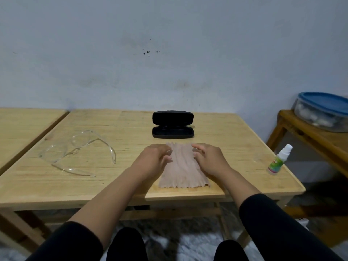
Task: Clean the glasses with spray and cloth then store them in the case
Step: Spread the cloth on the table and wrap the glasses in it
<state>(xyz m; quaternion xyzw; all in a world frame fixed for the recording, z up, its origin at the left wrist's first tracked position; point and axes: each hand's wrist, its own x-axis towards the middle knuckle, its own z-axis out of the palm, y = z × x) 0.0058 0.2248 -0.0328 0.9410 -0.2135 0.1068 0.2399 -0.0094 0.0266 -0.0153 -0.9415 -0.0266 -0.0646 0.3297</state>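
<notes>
A pinkish-beige cloth [182, 170] lies flat near the front edge of the wooden table [116, 178]. My left hand [154, 159] sits at its left edge and my right hand [209, 159] at its right edge, fingers loosely curved over the fabric and gripping nothing. Clear plastic glasses [79, 151] lie with arms unfolded on the table's left part. A black glasses case [172, 124] stands open behind the cloth. A small spray bottle [278, 160] with a white cap and green label stands at the table's right edge.
A second wooden table [22, 125] adjoins on the left. To the right, a lower wooden stand [308, 132] carries a clear container with a blue lid [323, 110]. A blue-grey wall rises right behind the tables. A grey rug covers the floor below.
</notes>
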